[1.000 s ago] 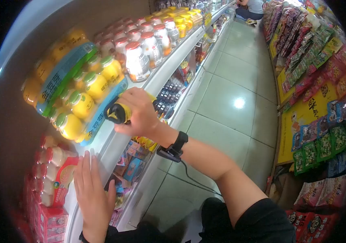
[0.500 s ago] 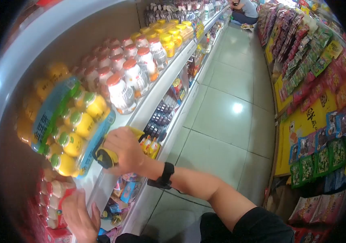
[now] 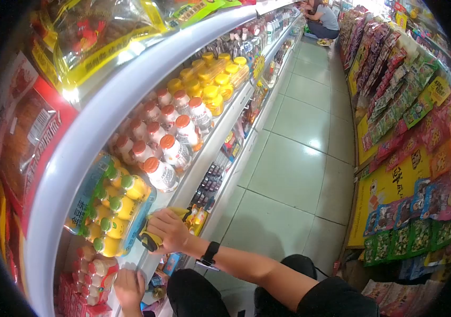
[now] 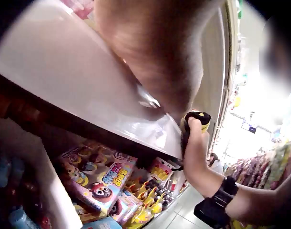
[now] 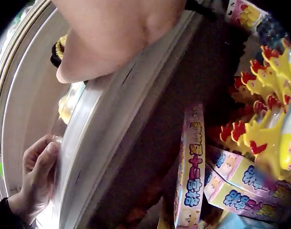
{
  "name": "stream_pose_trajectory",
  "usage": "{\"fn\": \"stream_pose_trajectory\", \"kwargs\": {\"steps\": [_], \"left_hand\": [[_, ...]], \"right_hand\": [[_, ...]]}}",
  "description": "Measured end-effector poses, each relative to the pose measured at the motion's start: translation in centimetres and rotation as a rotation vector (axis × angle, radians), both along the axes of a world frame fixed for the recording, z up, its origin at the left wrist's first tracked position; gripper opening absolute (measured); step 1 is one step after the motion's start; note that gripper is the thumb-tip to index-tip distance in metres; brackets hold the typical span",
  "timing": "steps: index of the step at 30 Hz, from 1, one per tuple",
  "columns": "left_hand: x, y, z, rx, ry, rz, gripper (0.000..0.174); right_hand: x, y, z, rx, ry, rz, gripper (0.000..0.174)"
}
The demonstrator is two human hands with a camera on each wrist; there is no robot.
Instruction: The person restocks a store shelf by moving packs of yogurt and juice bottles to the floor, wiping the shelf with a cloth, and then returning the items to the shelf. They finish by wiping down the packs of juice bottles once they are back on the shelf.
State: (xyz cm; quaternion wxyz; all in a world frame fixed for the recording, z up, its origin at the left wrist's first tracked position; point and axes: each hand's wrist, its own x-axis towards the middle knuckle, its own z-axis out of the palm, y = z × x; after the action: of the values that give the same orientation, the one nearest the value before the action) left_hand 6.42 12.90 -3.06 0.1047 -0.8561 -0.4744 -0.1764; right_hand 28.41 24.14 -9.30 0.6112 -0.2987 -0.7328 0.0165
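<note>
My right hand [image 3: 167,231] grips a bunched yellow-and-black cloth [image 3: 150,242] at the shelf's front edge. Part of the cloth [image 5: 59,51] shows past that hand in the right wrist view, with a fuzzy yellow surface and black edging. Just behind it stands a shrink-wrapped pack of yellow bottles with green caps [image 3: 119,208]. My left hand [image 3: 129,289] rests at the white shelf [image 3: 135,257] lip, nearer me. Its fingers look curled in the right wrist view. Beside it is a red-and-white pack of small bottles [image 3: 96,280].
White bottles with orange caps [image 3: 160,174] and yellow-lidded jars [image 3: 220,90] line the shelf farther on. Boxed toys [image 4: 100,176] sit on the level below. Bagged snacks [image 3: 51,132] lie above. Across the tiled aisle [image 3: 283,174] hang snack packets [image 3: 394,206]; a person [image 3: 321,21] squats far off.
The head view has shifted, bringing the upper shelf's bagged snacks in. My left hand, flat with straight fingers earlier, now has its fingers drawn in at the shelf lip. My right hand keeps the cloth.
</note>
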Motion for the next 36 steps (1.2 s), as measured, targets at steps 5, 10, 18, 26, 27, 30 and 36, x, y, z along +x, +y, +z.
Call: {"fn": "stream_pose_trajectory", "kwargs": {"steps": [5, 10, 18, 26, 27, 30, 36], "left_hand": [[0.4, -0.1, 0.6, -0.073, -0.042, 0.060, 0.018], [-0.2, -0.2, 0.3, -0.104, 0.004, 0.088, 0.015], [-0.3, 0.0, 0.3, -0.094, 0.052, 0.148, 0.018], [-1.0, -0.4, -0.2, -0.083, 0.043, 0.112, 0.012], [-0.8, -0.6, 0.2, -0.106, 0.049, 0.124, 0.011], [-1.1, -0.2, -0.5, -0.042, 0.015, 0.048, 0.011], [-1.8, 0.3, -1.1, -0.040, -0.011, -0.023, 0.012]], "right_hand": [[0.0, -0.4, 0.4, -0.070, -0.009, 0.009, 0.056], [0.9, -0.4, 1.6, -0.174, -0.080, 0.060, 0.054], [1.1, 0.6, 0.6, -0.093, -0.179, 0.086, 0.054], [7.8, 1.4, 2.2, -0.134, 0.261, 0.214, 0.039], [9.9, 1.9, 1.3, -0.112, 0.388, 0.099, 0.032], [18.7, 3.4, 1.2, -0.112, 0.619, -0.250, 0.023], [39.0, 6.4, 0.8, 0.125, -0.086, -0.824, 0.018]]}}
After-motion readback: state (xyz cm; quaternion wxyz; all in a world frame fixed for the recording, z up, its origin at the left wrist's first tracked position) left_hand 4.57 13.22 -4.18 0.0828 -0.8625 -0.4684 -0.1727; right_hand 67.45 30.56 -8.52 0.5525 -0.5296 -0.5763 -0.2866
